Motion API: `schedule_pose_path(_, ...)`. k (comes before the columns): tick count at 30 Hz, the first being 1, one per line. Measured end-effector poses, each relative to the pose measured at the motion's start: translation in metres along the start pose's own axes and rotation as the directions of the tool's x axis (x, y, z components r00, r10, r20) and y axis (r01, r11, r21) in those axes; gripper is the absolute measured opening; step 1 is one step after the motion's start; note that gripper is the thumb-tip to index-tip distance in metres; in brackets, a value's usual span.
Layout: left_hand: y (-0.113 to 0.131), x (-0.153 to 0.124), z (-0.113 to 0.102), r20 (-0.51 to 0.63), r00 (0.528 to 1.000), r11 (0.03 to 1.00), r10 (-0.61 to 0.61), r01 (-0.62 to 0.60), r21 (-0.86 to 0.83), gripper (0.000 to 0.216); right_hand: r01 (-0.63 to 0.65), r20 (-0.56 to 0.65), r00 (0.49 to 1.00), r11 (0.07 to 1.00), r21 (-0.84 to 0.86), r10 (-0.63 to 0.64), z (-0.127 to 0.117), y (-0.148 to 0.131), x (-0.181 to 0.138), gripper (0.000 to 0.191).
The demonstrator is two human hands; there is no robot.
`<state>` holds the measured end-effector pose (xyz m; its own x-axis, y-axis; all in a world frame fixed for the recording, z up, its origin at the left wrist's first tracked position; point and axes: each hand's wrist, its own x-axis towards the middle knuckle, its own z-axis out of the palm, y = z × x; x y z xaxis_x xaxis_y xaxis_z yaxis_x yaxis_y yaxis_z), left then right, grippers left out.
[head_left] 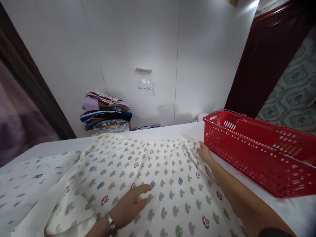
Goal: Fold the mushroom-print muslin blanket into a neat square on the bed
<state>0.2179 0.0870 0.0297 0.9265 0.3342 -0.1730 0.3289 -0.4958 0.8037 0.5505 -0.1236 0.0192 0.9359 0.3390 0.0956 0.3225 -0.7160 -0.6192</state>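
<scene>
white table [194, 130], mushroom-print cloth [158, 161] spread on top; left hand [132, 204] loosely open at its middle, right hand [204, 153] at far right edge, grip unclear, probably keeping it flat.

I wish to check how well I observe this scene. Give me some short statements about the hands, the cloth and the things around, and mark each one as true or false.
1. The right hand is at the right edge of the mushroom-print cloth. True.
2. The red basket stands to the left of the cloth. False: the red basket stands to its right.
3. The left hand is over the cloth, with thumb and fingers apart. True.
4. The paper beyond the cloth reads "60-70". False: the paper reads "45-50".
5. A pile of fabrics lies left of the paper. True.
6. The cloth's print is all one colour. False: most mushrooms are greyish, but some are blue, red, green or yellow.
</scene>
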Motion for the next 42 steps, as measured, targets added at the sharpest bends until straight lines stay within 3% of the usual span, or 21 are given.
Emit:
schedule_pose_path(2, 0.014, 0.018, 0.015, 0.031, 0.999, 0.963, -0.042, 0.048, -0.266, 0.040, 0.196, 0.009, 0.980, 0.977, 0.088, -0.197, 0.005, -0.023, -0.026, 0.056)
schedule_pose_path(3, 0.022, 0.028, 0.023, 0.050, 0.996, 0.910, -0.068, 0.082, -0.407, 0.045, 0.354, 0.044, 0.930, 0.922, 0.154, -0.364, 0.007, -0.034, -0.043, 0.054)
schedule_pose_path(5, 0.036, 0.047, 0.037, 0.100, 0.989, 0.730, -0.111, 0.149, -0.667, 0.054, 0.592, 0.260, 0.710, 0.755, 0.282, -0.654, 0.009, -0.053, -0.075, 0.054)
schedule_pose_path(7, 0.043, 0.065, 0.050, 0.152, 0.978, 0.488, -0.142, 0.202, -0.849, 0.056, 0.672, 0.442, 0.443, 0.615, 0.412, -0.780, 0.008, -0.061, -0.090, 0.059)
schedule_pose_path(8, 0.044, 0.072, 0.055, 0.171, 0.970, 0.371, -0.171, 0.224, -0.901, 0.055, 0.674, 0.453, 0.429, 0.611, 0.415, -0.782, 0.007, -0.060, -0.087, 0.059)
schedule_pose_path(9, 0.043, 0.078, 0.060, 0.186, 0.958, 0.274, -0.218, 0.243, -0.930, 0.052, 0.665, 0.433, 0.500, 0.653, 0.364, -0.750, 0.005, -0.055, -0.078, 0.056)
schedule_pose_path(11, 0.037, 0.084, 0.067, 0.208, 0.915, 0.158, -0.347, 0.276, -0.948, 0.046, 0.544, 0.279, 0.790, 0.834, 0.090, -0.545, 0.001, -0.038, -0.047, 0.046)
schedule_pose_path(12, 0.034, 0.085, 0.069, 0.211, 0.889, 0.139, -0.406, 0.288, -0.947, 0.043, 0.427, 0.223, 0.891, 0.896, -0.122, -0.394, -0.001, -0.027, -0.028, 0.044)
schedule_pose_path(13, 0.031, 0.084, 0.070, 0.202, 0.870, 0.139, -0.450, 0.292, -0.946, 0.041, 0.280, 0.191, 0.955, 0.904, -0.324, -0.228, -0.002, -0.016, -0.010, 0.043)
schedule_pose_path(15, 0.026, 0.079, 0.069, 0.145, 0.853, 0.170, -0.502, 0.262, -0.950, 0.037, 0.145, 0.153, 0.984, 0.894, -0.425, -0.087, -0.003, 0.004, 0.016, 0.039)
schedule_pose_path(19, 0.021, 0.068, 0.063, -0.004, 0.843, 0.266, -0.538, 0.166, -0.950, 0.033, 0.011, 0.110, 0.993, 0.866, -0.501, 0.051, -0.002, 0.023, 0.035, 0.037)
schedule_pose_path(23, 0.016, 0.061, 0.060, -0.087, 0.832, 0.351, -0.547, 0.133, -0.927, 0.028, -0.019, 0.135, 0.986, 0.865, -0.501, 0.099, -0.008, 0.012, 0.043, 0.030)
schedule_pose_path(26, 0.015, 0.056, 0.059, -0.100, 0.824, 0.373, -0.558, 0.141, -0.917, 0.028, 0.038, 0.146, 0.989, 0.877, -0.478, 0.036, -0.012, -0.016, 0.032, 0.030)
schedule_pose_path(29, 0.019, 0.052, 0.061, -0.061, 0.835, 0.317, -0.547, 0.139, -0.938, 0.034, 0.251, 0.208, 0.962, 0.882, -0.400, -0.179, -0.010, -0.053, -0.018, 0.031)
schedule_pose_path(30, 0.020, 0.050, 0.062, -0.045, 0.841, 0.286, -0.539, 0.132, -0.949, 0.036, 0.451, 0.289, 0.881, 0.850, -0.273, -0.375, -0.009, -0.064, -0.041, 0.031)
schedule_pose_path(32, 0.023, 0.047, 0.064, -0.009, 0.859, 0.218, -0.512, 0.120, -0.969, 0.039, 0.668, 0.487, 0.624, 0.740, 0.072, -0.611, -0.009, -0.081, -0.083, 0.039)
schedule_pose_path(33, 0.024, 0.046, 0.065, 0.012, 0.865, 0.182, -0.501, 0.119, -0.976, 0.039, 0.669, 0.565, 0.488, 0.701, 0.247, -0.665, -0.009, -0.085, -0.098, 0.046)
schedule_pose_path(34, 0.024, 0.044, 0.066, 0.036, 0.870, 0.146, -0.492, 0.123, -0.982, 0.040, 0.619, 0.581, 0.440, 0.700, 0.356, -0.684, -0.008, -0.087, -0.108, 0.047)
schedule_pose_path(35, 0.024, 0.041, 0.067, 0.060, 0.870, 0.114, -0.489, 0.132, -0.985, 0.040, 0.560, 0.573, 0.452, 0.718, 0.414, -0.683, -0.006, -0.086, -0.113, 0.044)
schedule_pose_path(39, 0.020, 0.031, 0.070, 0.094, 0.835, 0.061, -0.543, 0.151, -0.987, 0.037, 0.373, 0.467, 0.732, 0.865, 0.334, -0.496, 0.015, -0.075, -0.097, 0.032)
schedule_pose_path(42, 0.021, 0.026, 0.072, 0.071, 0.832, 0.066, -0.550, 0.129, -0.989, 0.032, 0.288, 0.537, 0.728, 0.900, 0.326, -0.427, 0.036, -0.074, -0.095, 0.035)
